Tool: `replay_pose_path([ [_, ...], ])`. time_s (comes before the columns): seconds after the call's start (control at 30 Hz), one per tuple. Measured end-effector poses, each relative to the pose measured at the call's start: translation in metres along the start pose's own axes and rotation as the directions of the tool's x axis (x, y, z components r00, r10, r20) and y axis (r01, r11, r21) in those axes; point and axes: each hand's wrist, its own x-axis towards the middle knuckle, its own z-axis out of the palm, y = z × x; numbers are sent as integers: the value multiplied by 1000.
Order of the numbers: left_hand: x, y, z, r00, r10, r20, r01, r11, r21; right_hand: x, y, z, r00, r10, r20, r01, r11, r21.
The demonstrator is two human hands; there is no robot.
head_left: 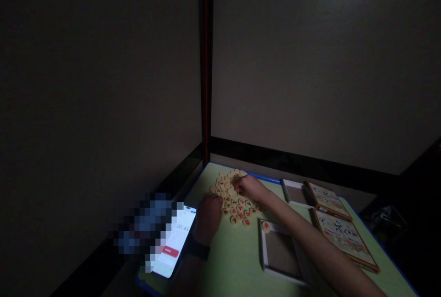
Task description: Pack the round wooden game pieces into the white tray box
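Dim walls [310, 67] fill the upper frame, meeting at a dark corner post [206, 67]. Below them, at lower centre, a pale green table [234, 260] with a blue edge looks flat and smooth. At lower right lie two printed box lids [346, 237] and two shallow open boxes [282, 253]; a lit smartphone [175, 242] sits lower left. The left hand [208, 216] is beside the pile, fingers curled downward — whether they hold anything, I can't tell. The right hand [248, 186] is bent in at the pile's upper right, its fingertips too blurred to show a grasp. The Chinese chess pieces [240, 208] cluster at lower centre, one in the nearer box's corner. They'd likely be light, stiff, a bit slippery, hardly fragile — best pinched by the rim.
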Motion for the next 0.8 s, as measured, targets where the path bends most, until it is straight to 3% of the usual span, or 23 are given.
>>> replay_pose_path([
  [0.2,-1,4,-3,999,-34,1,34,999,0,-11,-34,5,1000,-28,5,28,993,-115],
  [0.4,0,-1,-4,999,-38,-31,37,999,-29,-10,-46,2,999,-19,30,23,988,-153],
  [0.8,-3,-9,-8,993,-98,-63,99,995,21,-5,-22,-2,997,-53,60,50,998,49],
])
